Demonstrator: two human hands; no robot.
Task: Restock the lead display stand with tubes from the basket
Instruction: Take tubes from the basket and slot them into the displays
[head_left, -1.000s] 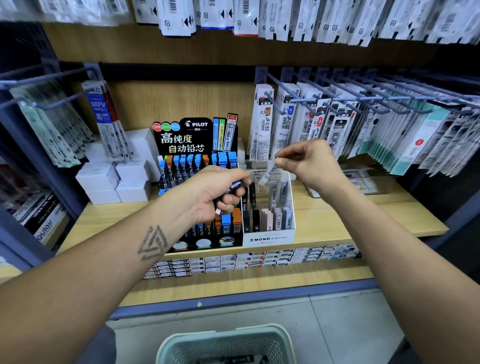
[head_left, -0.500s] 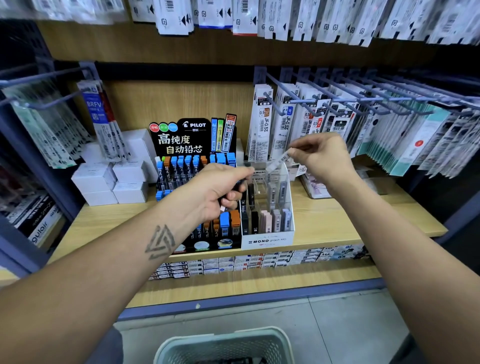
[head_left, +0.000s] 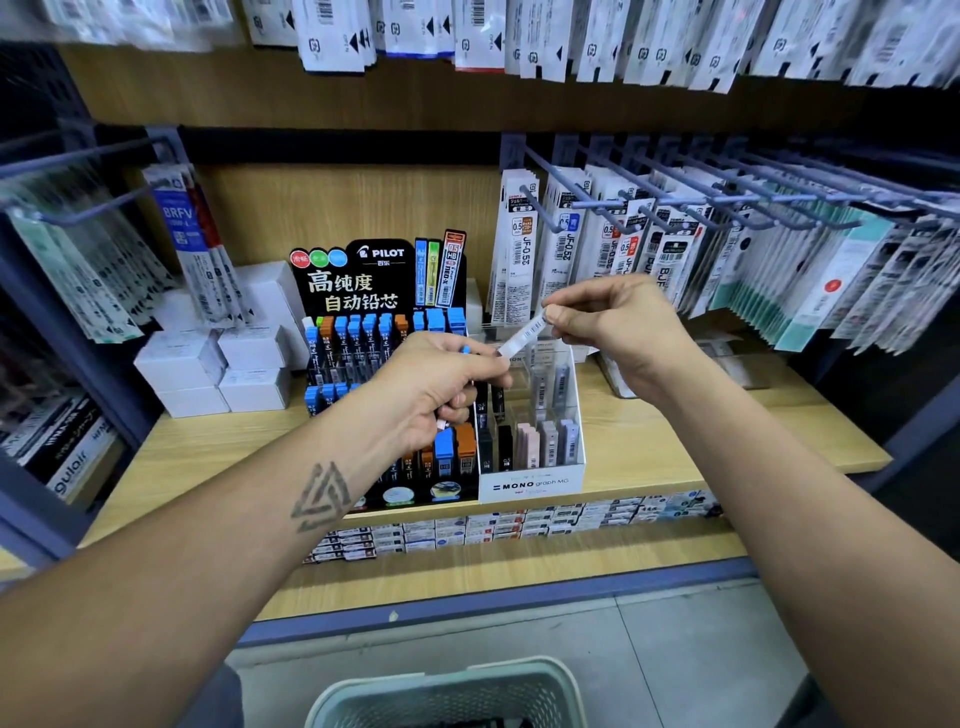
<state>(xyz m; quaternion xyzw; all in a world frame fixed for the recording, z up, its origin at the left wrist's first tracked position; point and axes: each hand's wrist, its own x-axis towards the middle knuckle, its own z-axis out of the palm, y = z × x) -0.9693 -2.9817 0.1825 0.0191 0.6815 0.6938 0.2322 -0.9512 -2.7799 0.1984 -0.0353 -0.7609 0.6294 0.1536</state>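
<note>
White boxes sit stacked at the left of a wooden shelf, beside a black lead display stand lined with blue- and orange-capped tubes. In front of it the left hand curls its grip around several tubes while its fingertips touch the low end of a pale barcoded tube. The right hand pinches that tube's upper end above a white box of leads; the basket stands on the floor below.

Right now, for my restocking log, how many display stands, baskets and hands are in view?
Display stands: 2 (black Pilot stand, white MONO stand)
Baskets: 1 (basket)
Hands: 2 (left hand, right hand)
Total: 5
</note>
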